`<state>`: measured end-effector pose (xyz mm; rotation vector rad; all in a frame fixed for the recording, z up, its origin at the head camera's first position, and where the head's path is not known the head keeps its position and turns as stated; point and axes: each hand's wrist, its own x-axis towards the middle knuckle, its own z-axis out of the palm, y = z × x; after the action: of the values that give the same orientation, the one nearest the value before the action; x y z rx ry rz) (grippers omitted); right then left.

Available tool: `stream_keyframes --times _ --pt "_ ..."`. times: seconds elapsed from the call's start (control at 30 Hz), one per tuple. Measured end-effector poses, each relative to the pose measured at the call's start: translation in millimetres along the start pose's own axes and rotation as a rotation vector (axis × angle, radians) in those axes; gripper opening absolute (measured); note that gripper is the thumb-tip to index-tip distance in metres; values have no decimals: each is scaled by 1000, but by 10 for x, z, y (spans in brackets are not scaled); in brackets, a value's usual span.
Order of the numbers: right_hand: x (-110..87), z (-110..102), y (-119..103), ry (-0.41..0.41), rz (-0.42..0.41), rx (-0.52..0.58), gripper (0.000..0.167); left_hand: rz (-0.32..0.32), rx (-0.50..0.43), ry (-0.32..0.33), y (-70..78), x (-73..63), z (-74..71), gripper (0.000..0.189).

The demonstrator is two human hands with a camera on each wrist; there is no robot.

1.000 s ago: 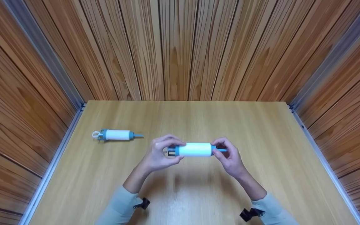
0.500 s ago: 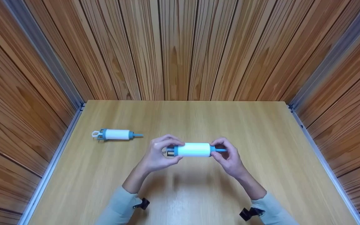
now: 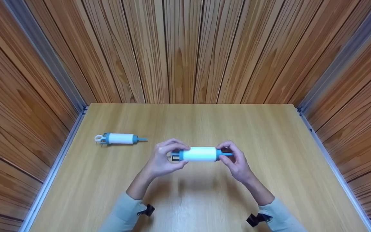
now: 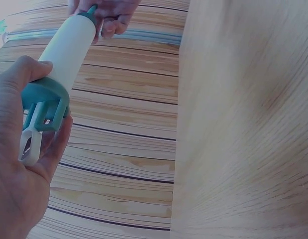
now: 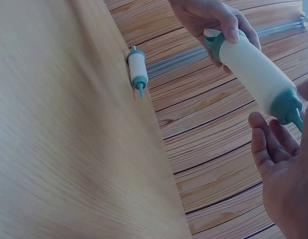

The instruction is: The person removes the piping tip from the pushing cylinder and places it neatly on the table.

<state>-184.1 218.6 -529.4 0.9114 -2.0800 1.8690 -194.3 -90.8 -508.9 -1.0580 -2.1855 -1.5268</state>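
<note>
A white syringe-like tube (image 3: 200, 154) with teal end pieces is held level above the table between both hands. My left hand (image 3: 164, 158) grips its teal collar end between thumb and fingers. In the left wrist view, a white ring handle (image 4: 32, 144) juts from that collar (image 4: 47, 94) toward the palm. The thumb and a finger of my right hand (image 3: 237, 161) pinch the teal nozzle cap (image 5: 285, 107) at the other end, and the thin nozzle (image 3: 227, 154) points right. A matching syringe-like tube (image 3: 121, 138) lies on the table at the left, apart from both hands.
The wooden table (image 3: 262, 129) has plank walls (image 3: 185, 48) behind it and at both sides. Metal rails (image 3: 56, 164) run along its left and right edges. A black device (image 3: 258, 220) sits at each wrist.
The held tube has shifted very slightly to the left. My right fingers have moved a little at the nozzle cap; my left hand keeps its grip, and the other tube lies still.
</note>
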Motion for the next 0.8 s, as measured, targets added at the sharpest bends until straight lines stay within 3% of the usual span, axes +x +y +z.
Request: stream_keyframes --times 0.17,0.57,0.8 --pt "6 -8 -2 -7 58 -4 20 -17 -9 -6 1 -5 -7 35" --pt "0 -42 -17 -27 105 13 22 -28 -6 -1 -4 -13 11 35" --pt "-5 -51 -26 -53 56 30 30 -35 -18 0 -17 -13 16 35"
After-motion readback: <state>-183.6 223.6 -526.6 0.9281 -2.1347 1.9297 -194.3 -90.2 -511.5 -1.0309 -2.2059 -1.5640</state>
